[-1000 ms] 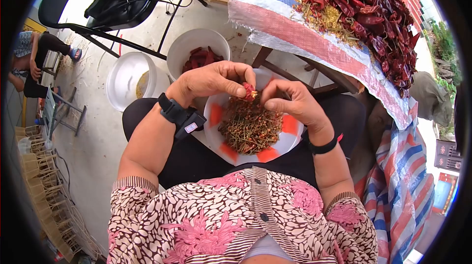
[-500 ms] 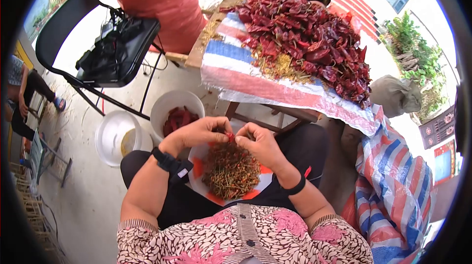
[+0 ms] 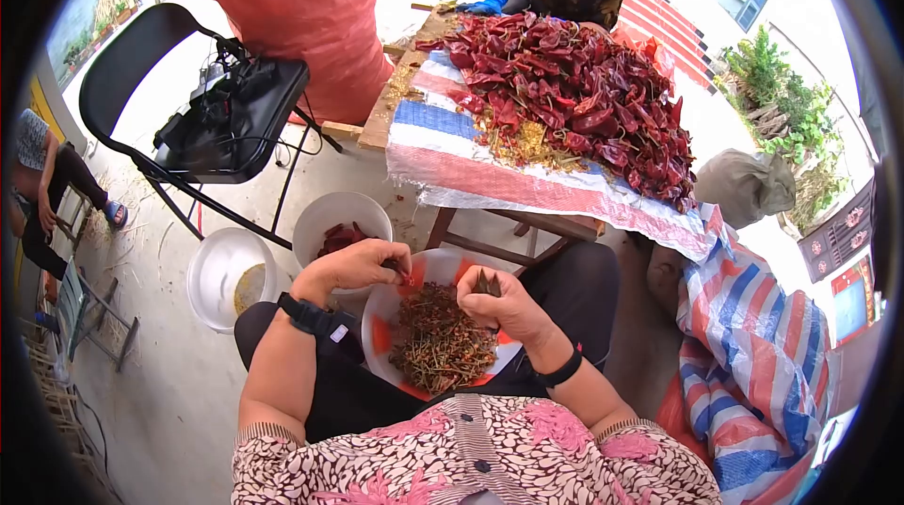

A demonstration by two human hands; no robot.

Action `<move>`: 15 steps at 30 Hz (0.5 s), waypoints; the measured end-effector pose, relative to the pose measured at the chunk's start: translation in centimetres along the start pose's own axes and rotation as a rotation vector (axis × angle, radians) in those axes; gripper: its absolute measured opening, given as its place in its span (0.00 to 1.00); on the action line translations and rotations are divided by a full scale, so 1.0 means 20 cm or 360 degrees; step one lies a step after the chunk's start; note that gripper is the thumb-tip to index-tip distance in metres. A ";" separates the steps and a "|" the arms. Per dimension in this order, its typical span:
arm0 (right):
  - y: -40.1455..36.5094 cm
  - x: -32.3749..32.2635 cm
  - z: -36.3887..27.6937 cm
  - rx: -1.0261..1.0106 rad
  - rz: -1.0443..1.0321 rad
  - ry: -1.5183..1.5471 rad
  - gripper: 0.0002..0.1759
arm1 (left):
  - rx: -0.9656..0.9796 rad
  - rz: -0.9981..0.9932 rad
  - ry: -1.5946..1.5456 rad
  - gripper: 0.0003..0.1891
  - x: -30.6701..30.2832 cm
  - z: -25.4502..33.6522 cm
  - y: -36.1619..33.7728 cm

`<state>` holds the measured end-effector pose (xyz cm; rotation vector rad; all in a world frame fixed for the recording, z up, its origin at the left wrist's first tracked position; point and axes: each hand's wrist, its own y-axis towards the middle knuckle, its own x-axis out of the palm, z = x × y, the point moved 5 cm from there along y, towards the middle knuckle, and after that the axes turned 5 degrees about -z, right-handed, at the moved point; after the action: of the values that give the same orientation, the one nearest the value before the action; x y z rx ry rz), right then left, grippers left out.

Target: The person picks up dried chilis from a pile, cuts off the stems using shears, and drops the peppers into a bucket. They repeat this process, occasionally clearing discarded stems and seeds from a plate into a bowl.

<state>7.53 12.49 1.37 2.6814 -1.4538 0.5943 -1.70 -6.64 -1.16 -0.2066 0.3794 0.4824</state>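
A white and orange basin [image 3: 377, 305] sits between my knees, filled with a heap of thin stems [image 3: 443, 340] mixed with red bits. Over its upper left rim, my left hand [image 3: 358, 265] is closed in a pinch; what is between the fingertips is too small to make out. My right hand [image 3: 513, 312] is curled closed above the basin's right side, with something dark showing at the fingers that I cannot name. Dried red chili peppers [image 3: 584, 81] are piled on the striped sheet [image 3: 480, 180] covering the table ahead.
A white bucket [image 3: 315, 213] with red pieces and a pale tub [image 3: 202, 288] stand at left. Behind them is a black folding chair [image 3: 250, 133] carrying cables. A co-worker's blue-gloved hand [image 3: 485, 4] rests at the table's far side. Striped sheeting [image 3: 753, 345] hangs on the right.
My hands have moved apart from their meeting point above the basin, left hand leftward, right hand slightly lower. The red bit between them no longer shows. The co-worker's gloved hand has lowered.
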 end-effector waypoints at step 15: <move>0.31 -0.50 -0.39 -0.0373 0.1273 -0.2469 0.08 | -0.0719 0.0254 0.0950 0.20 -0.08 -0.24 0.04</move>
<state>-4.86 18.60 4.25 1.9940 -2.4495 -1.9653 -4.87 -7.89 -5.01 -0.7717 0.8731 0.6587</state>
